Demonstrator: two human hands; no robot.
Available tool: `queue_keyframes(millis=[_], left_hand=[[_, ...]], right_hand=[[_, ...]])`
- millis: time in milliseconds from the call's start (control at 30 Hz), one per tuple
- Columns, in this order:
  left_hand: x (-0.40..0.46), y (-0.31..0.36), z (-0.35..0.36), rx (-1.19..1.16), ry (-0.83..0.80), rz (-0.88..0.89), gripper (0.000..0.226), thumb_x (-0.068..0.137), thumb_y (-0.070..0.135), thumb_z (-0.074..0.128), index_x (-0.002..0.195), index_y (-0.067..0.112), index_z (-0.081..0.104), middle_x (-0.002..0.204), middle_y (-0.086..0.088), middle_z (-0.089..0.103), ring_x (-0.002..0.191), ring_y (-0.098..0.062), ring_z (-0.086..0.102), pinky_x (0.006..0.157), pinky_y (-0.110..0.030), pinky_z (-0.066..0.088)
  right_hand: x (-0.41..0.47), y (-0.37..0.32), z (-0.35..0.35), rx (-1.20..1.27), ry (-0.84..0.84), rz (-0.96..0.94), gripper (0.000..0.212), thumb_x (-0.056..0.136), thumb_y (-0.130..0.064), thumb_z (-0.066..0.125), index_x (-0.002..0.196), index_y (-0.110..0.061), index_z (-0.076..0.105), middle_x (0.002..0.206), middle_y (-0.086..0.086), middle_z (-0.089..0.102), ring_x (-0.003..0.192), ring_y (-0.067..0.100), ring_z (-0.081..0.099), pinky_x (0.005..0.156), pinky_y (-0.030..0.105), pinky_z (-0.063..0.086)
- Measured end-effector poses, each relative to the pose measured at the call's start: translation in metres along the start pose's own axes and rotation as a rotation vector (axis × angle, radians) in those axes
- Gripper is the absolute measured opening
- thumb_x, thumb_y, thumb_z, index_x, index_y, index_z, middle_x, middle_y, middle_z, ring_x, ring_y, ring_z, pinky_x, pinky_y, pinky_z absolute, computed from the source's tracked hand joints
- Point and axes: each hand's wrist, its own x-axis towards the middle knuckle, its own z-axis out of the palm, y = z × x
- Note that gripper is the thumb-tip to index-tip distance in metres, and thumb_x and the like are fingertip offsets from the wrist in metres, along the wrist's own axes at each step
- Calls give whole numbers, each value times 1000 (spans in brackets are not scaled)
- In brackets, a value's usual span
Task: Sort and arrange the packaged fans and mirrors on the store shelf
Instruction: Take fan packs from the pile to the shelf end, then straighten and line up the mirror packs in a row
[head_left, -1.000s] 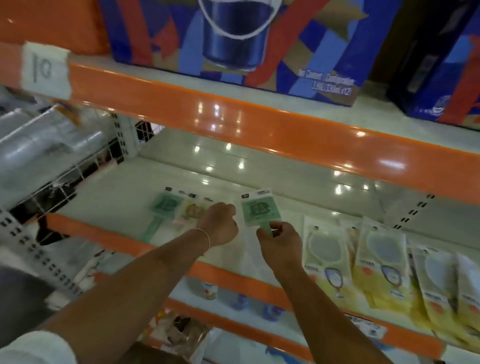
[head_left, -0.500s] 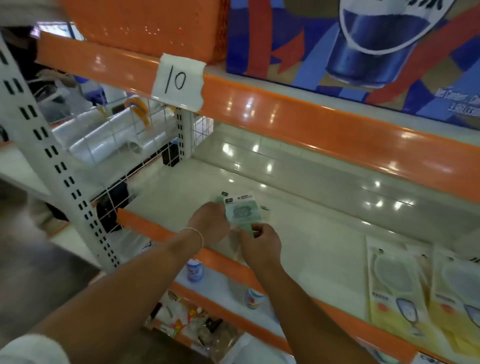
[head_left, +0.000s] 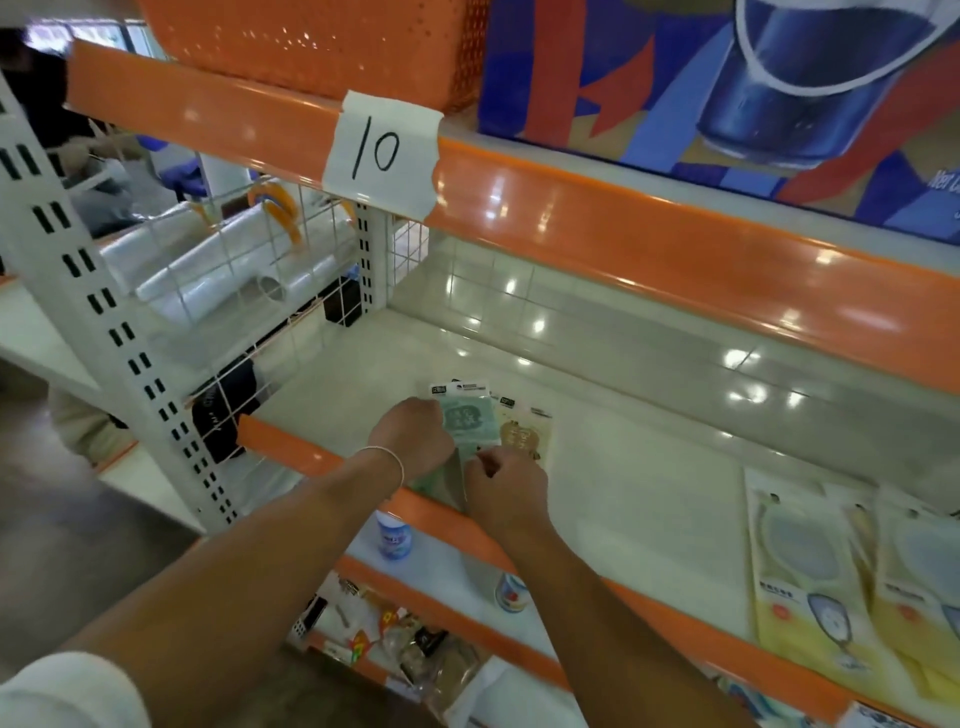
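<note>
A green packaged mirror (head_left: 467, 418) lies near the front of the white shelf (head_left: 623, 467), overlapping a brown packaged mirror (head_left: 524, 434) beside it. My left hand (head_left: 413, 436) grips the green package from its left side, fingers curled. My right hand (head_left: 506, 488) pinches the lower end of the packages near the shelf's orange front edge. Several yellow packaged fans (head_left: 810, 571) lie overlapped at the right of the same shelf.
An orange rail with a paper label "10" (head_left: 384, 153) runs above. A wire-grid divider (head_left: 270, 291) on the left holds clear plastic rolls. Small cans (head_left: 395, 535) stand on the lower shelf, with mixed packets below. A blue printed box (head_left: 727, 88) sits on top.
The view has swung left along the shelf. Both hands carried the green package left and set it down over the brown one; the yellow fans now sit far right.
</note>
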Motion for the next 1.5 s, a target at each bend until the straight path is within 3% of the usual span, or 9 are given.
queue_keyframes(millis=[100, 300, 467, 733, 833, 967, 1200, 1367, 1500], left_hand=[[0, 8, 3, 83, 55, -7, 20, 82, 20, 55, 96, 8, 62, 97, -10, 62, 83, -27, 60, 67, -29, 47], [5, 46, 12, 150, 105, 88, 35, 83, 27, 55, 112, 9, 62, 116, -12, 57, 107, -30, 57, 89, -37, 48], [5, 102, 33, 18, 67, 200, 37, 85, 19, 50, 119, 11, 60, 121, -12, 56, 114, -30, 54, 94, -36, 45], [-13, 202, 72, -131, -57, 351, 44, 83, 14, 47, 126, 13, 57, 128, -12, 55, 120, -30, 51, 102, -35, 42], [-25, 246, 89, -156, -96, 385, 44, 86, 14, 46, 129, 12, 54, 129, -12, 54, 120, -29, 50, 102, -35, 42], [-46, 300, 115, -170, -135, 418, 43, 90, 17, 47, 132, 11, 51, 130, -12, 52, 119, -28, 50, 100, -34, 43], [-73, 374, 156, -157, -251, 496, 42, 91, 13, 46, 132, 8, 54, 134, -11, 55, 125, -24, 49, 103, -32, 42], [-87, 410, 177, -244, -359, 436, 48, 91, 8, 44, 138, 12, 47, 139, -7, 51, 127, -21, 48, 104, -31, 41], [-86, 424, 186, -350, -384, 326, 43, 90, 10, 42, 132, 17, 50, 124, -4, 53, 112, -18, 51, 95, -31, 44]], right_hand=[[0, 4, -6, 0, 15, -26, 21, 89, -20, 55, 94, -15, 74, 92, 1, 73, 77, 11, 58, 67, 21, 40], [-3, 22, -39, 62, 75, 54, 23, 88, -22, 59, 105, -17, 73, 99, -1, 73, 94, 13, 66, 75, 15, 41], [-6, 69, -99, 60, 211, 183, 24, 88, -23, 60, 108, -17, 71, 106, 0, 72, 100, 16, 65, 90, 24, 48], [-32, 152, -211, 80, 436, 326, 24, 88, -21, 58, 109, -14, 69, 89, -6, 66, 82, 10, 60, 67, 16, 42], [-43, 183, -244, 69, 459, 350, 27, 88, -22, 58, 113, -14, 66, 101, -1, 69, 94, 18, 64, 81, 25, 48], [-53, 226, -280, -57, 452, 410, 35, 89, -29, 59, 119, -12, 62, 114, 4, 66, 101, 21, 60, 79, 22, 39], [-60, 289, -318, -359, 382, 535, 67, 79, -53, 61, 135, -23, 43, 138, 9, 43, 127, 35, 37, 104, 45, 34], [-63, 311, -329, -363, 309, 453, 78, 70, -54, 68, 132, -18, 37, 137, 13, 36, 124, 37, 32, 101, 46, 34], [-60, 324, -344, -396, 276, 449, 84, 68, -55, 71, 135, -17, 37, 137, 16, 37, 124, 36, 35, 103, 41, 31]])
